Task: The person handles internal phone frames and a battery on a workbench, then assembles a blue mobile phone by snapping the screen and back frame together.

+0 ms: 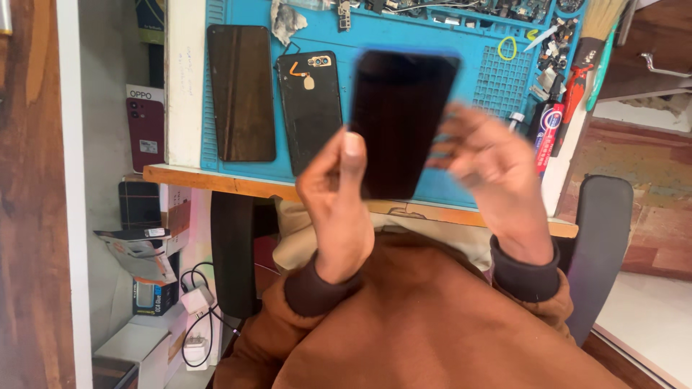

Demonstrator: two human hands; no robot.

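The left hand (339, 191) has its grip closed on the lower left edge of a dark phone (400, 119), held at frame centre with its long axis running up the frame. The right hand (490, 169), blurred, sits at the phone's right edge; whether it grasps, I cannot tell. Behind lies the blue mat (497, 83) on the tabletop, with a red-and-white tube (548, 133) at right and a white box showing a dark red phone (145, 126) at left.

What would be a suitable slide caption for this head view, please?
Both hands, left hand and blurred right hand, hold a dark phone above a blue work mat bearing two phone parts.
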